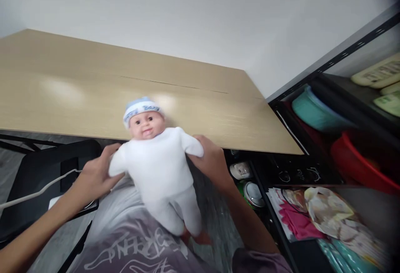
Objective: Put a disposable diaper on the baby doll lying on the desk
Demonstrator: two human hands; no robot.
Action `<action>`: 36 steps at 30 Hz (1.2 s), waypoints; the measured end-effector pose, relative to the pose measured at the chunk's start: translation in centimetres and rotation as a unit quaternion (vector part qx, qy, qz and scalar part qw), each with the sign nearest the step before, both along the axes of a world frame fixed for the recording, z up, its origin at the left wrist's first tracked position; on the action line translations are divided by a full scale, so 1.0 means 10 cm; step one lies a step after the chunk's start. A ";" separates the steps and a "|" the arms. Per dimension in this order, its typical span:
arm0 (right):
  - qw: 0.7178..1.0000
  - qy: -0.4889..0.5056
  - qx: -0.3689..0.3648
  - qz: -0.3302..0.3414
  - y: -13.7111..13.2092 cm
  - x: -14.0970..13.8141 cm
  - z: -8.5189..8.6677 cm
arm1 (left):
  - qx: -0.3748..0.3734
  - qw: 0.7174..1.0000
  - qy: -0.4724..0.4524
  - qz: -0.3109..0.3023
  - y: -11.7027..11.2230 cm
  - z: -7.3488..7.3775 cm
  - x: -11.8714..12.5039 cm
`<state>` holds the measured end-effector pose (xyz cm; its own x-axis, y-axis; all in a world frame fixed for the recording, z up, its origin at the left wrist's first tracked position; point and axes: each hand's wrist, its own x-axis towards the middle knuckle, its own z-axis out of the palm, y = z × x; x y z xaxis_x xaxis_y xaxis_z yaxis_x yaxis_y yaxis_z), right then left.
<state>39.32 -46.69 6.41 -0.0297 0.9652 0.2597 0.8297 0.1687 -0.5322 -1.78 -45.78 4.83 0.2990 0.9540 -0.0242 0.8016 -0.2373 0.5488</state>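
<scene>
A baby doll (159,165) in a white outfit and a blue and white knitted-looking cap (143,107) faces up at me. My left hand (98,169) is closed around one of its sleeved arms, and my right hand (211,160) grips the other arm. The doll's body hangs in front of my shirt, its head just over the near edge of the wooden table (200,110). Its bare feet show below the white trouser legs. Parts of my fingers are hidden behind the doll's arms.
To the right, dark shelves (293,175) hold a teal basin (318,108), a red basin (359,160) and folded cloth or bags (328,206). On the left stands a black chair (28,181), with a white cable (40,192) crossing it. A white wall rises behind the table.
</scene>
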 end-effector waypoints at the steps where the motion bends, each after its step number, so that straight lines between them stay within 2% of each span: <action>1: 1.000 -0.011 0.005 -0.022 0.08 0.06 -0.07 | 0.013 0.999 0.018 -0.023 0.20 0.07 0.09; 4: 0.997 -0.035 0.004 -0.069 0.35 0.23 -0.28 | 0.051 0.995 0.052 -0.069 0.71 0.21 0.36; 6: 0.996 -0.042 0.000 -0.084 0.48 0.31 -0.39 | 0.074 0.992 0.076 -0.075 0.94 0.24 0.48; 10: 0.996 -0.040 0.021 -0.078 0.65 0.42 -0.55 | 0.119 0.984 0.127 -0.033 1.23 0.20 0.56; 14: 0.995 -0.052 0.042 -0.076 0.89 0.44 -0.65 | 0.117 0.987 0.108 0.009 1.48 0.10 0.53; 19: 0.993 -0.077 0.022 -0.087 1.42 0.45 -0.70 | 0.115 0.990 0.081 0.029 1.92 0.01 0.55; 24: 0.990 -0.093 0.025 -0.108 1.92 0.41 -0.70 | 0.177 0.976 0.121 0.028 2.30 -0.06 0.61; 29: 0.988 -0.097 0.039 -0.112 2.26 0.38 -0.72 | 0.196 0.971 0.130 0.037 2.59 -0.11 0.61; 36: 0.986 -0.102 0.042 -0.124 2.67 0.42 -0.76 | 0.201 0.976 0.076 0.044 3.09 -0.21 0.58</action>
